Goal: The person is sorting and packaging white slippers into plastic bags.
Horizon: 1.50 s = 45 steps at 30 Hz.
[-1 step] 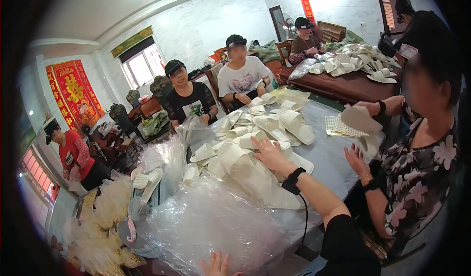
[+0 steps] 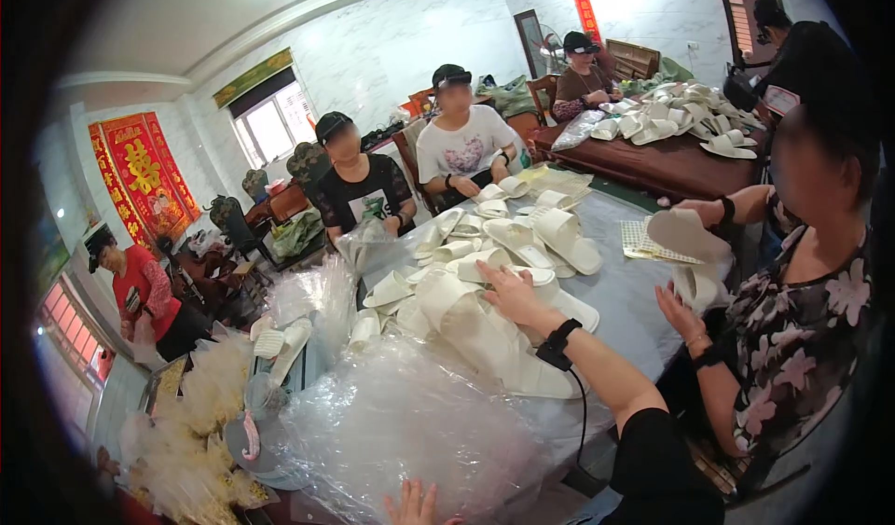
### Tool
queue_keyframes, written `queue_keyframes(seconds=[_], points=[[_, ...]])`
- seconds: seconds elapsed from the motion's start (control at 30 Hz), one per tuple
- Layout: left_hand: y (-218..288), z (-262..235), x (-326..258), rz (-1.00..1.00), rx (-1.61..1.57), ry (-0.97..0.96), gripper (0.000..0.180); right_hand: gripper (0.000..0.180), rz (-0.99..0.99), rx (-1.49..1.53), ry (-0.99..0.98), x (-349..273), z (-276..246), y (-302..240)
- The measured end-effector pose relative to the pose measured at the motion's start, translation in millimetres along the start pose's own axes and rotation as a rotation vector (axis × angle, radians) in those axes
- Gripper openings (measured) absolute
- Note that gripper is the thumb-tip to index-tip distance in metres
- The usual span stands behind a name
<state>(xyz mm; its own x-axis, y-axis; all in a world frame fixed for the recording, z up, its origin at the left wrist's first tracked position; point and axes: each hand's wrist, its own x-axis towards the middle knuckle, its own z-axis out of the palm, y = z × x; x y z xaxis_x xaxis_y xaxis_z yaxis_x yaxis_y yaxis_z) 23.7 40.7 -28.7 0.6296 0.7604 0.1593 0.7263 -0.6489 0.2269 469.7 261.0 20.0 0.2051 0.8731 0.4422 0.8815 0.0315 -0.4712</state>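
Observation:
My right hand (image 2: 518, 297), with a black band and cable at its wrist, rests on a heap of white slippers (image 2: 539, 236), its fingers spread. Just in front of it a larger group of white slippers (image 2: 447, 301) stands stacked on edge, partly under clear plastic. At the lower edge my left hand (image 2: 412, 504) lies with fingers apart against a pile of clear plastic bags (image 2: 401, 422). Only the fingers and part of that hand show.
A co-worker at right holds slippers (image 2: 690, 236) beside a dotted yellow sheet (image 2: 643, 241). Two people sit across the table (image 2: 634, 310). More slippers (image 2: 671, 115) cover a brown table behind. Bags with yellow bits (image 2: 186, 450) and a grey stool (image 2: 266, 450) stand at lower left.
My hands stay in place. The co-worker at right has shifted the slippers slightly, and the person in red at far left has moved their hands a little.

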Motion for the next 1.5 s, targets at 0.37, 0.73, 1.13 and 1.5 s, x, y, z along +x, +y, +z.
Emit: queue_keyframes(seconds=[0.37,0.73,1.13,1.5], points=[[-13,16,1,0.064,-0.08,0.125,0.061,0.03,-0.223,0.349,-0.014,-18,-11,-36],[8,-17,15,0.015,-0.155,0.039,0.088,0.028,-0.382,0.077,-0.411,-46,-29,-49],[20,-18,4,-0.066,0.022,0.085,0.072,0.015,-0.33,0.14,0.22,-71,-88,-54],[4,-9,17,-0.147,-0.237,0.303,0.061,0.044,-0.309,0.612,-0.226,-224,-179,-123]])
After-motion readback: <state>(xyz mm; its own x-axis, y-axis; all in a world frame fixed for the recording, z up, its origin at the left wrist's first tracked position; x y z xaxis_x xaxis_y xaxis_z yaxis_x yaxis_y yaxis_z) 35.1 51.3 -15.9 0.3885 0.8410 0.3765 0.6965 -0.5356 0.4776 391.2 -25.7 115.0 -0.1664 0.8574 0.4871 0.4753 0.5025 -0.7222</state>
